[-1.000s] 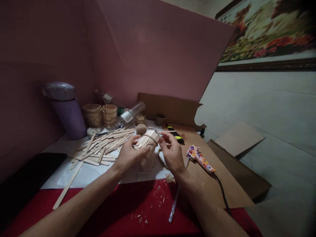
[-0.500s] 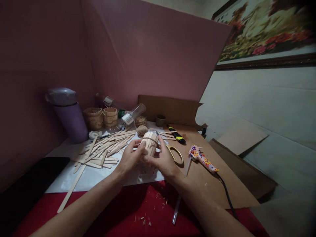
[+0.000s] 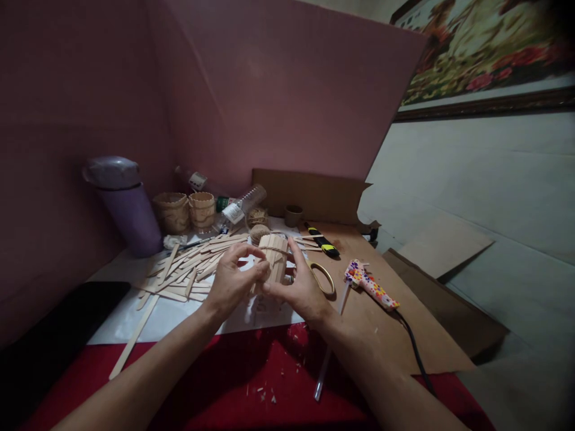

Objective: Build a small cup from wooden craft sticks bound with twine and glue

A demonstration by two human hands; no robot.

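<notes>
A small cup made of wooden sticks, with twine round it, stands upright between both hands above the white sheet. My left hand curls against its left side, fingers closed on it. My right hand holds its lower right side, thumb and fingers pressed to the sticks. Loose wooden sticks lie spread to the left of the hands. A twine ball sits just behind the cup.
Scissors with yellow handles, a patterned glue gun with its black cord, and a black-yellow cutter lie right on brown cardboard. A purple flask, two finished stick cups and a bottle stand behind.
The stick cup was turned from lying tilted to standing upright. My right hand moved in from its right side to grip its lower part; both hands closed in.
</notes>
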